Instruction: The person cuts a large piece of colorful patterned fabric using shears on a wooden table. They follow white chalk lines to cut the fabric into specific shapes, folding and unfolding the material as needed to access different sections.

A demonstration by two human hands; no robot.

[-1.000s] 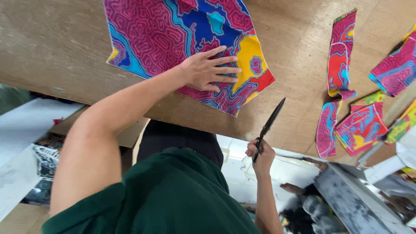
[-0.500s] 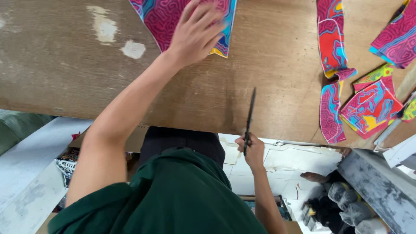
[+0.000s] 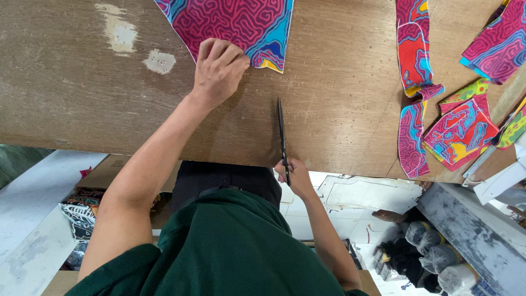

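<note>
Pressing a magenta-and-blue swirl-patterned fabric piece onto the worn brown wooden table, top centre.
Left hand lies flat, fingers on cloth; right hand grips closed black scissors at the table's edge. Colourful fabric scraps lie right.

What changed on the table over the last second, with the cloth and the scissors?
The big patterned cloth slid toward the table's far edge under the left hand, so far less of it shows; the fingers now rest near its edge rather than spread across its middle. The scissors in the right hand swung from slanted to nearly straight, blades over the table. The scraps at the side kept their arrangement.
</note>
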